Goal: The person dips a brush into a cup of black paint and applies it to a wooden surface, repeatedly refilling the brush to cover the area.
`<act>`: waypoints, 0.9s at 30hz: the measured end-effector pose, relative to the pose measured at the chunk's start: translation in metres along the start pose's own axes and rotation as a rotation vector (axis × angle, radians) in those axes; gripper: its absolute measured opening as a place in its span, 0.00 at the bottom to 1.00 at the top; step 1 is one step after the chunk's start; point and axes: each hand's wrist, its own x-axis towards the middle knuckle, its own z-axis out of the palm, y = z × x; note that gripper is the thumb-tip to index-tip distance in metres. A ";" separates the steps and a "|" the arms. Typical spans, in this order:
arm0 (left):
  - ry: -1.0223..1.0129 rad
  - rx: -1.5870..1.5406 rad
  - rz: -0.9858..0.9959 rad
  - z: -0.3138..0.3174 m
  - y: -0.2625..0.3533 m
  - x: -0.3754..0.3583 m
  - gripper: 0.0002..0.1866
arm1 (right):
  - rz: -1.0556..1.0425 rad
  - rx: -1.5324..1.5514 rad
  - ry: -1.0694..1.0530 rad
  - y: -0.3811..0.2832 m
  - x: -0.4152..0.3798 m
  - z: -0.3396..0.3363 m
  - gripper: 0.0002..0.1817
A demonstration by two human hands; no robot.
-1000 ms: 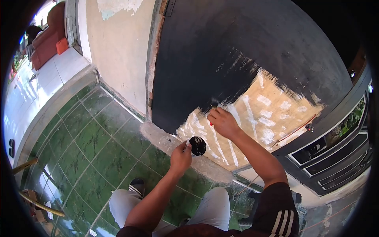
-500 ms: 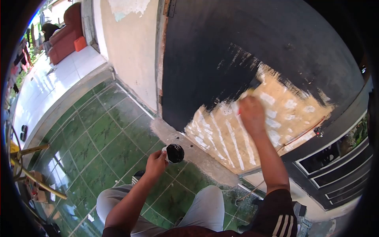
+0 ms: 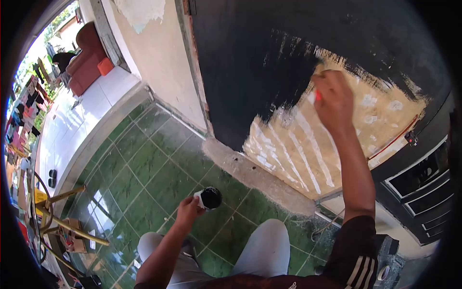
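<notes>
My left hand [image 3: 188,211] is closed on a small white cup [image 3: 210,198] of black paint, held over the green floor tiles. My right hand [image 3: 334,98] is closed round a brush, of which a bit of red [image 3: 317,95] shows by the fingers; its bristles are hard to make out. That hand is at the door panel [image 3: 240,58], by the border between black paint and the bare tan part [image 3: 356,113]. White stripes and dabs mark the tan part, and the black edge is ragged.
A raised concrete sill [image 3: 260,176] runs below the door. At the left are a yellow metal frame [image 3: 72,227], a cardboard box [image 3: 74,236] and black sandals [image 3: 52,178]. A person [image 3: 63,60] is by a red armchair [image 3: 89,58] at the upper left.
My right hand has moved up along the paint border. The view has shifted, so the door and floor appear displaced. My left hand still holds the cup, now a little lower in view.
</notes>
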 end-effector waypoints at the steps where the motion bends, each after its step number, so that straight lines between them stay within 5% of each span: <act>1: -0.023 0.001 0.008 0.005 -0.001 0.007 0.22 | -0.043 -0.084 0.114 0.003 0.011 -0.008 0.16; 5: -0.070 0.012 0.022 0.020 -0.024 0.037 0.23 | -0.005 -0.173 0.115 -0.007 -0.010 0.025 0.14; 11: -0.182 0.063 0.014 0.036 -0.067 0.085 0.22 | -0.199 -0.020 -0.567 -0.087 -0.151 0.119 0.06; 14: -0.245 0.069 0.002 0.044 -0.087 0.105 0.22 | 0.166 0.317 -0.793 -0.101 -0.149 0.113 0.09; 20: -0.432 0.251 0.004 0.053 -0.101 0.142 0.20 | 0.513 0.498 -0.128 -0.017 0.007 0.051 0.09; 24: -0.481 0.211 -0.029 0.072 -0.101 0.171 0.21 | 0.124 -0.206 0.211 -0.040 0.060 0.019 0.09; 27: -0.496 0.413 0.188 0.086 -0.135 0.206 0.21 | 0.014 -0.239 0.037 -0.062 -0.001 0.054 0.09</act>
